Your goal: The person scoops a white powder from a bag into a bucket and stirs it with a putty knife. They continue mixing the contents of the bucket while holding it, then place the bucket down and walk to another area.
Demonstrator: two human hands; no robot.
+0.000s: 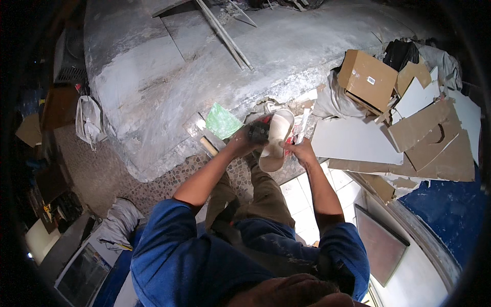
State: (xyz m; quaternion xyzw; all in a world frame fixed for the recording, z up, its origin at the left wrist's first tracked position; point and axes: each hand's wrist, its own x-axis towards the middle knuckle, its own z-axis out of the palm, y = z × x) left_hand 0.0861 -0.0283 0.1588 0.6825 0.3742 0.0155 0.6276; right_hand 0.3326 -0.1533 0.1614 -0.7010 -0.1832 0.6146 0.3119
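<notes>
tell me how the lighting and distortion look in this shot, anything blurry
Head view: heavy fisheye bend, with a black rim at the corners; the grey cement slab is brightly lit, while the left edge sinks into shadow. The left hand on a dark tool and the right hand by the pale curved piece look slightly soft.
</notes>
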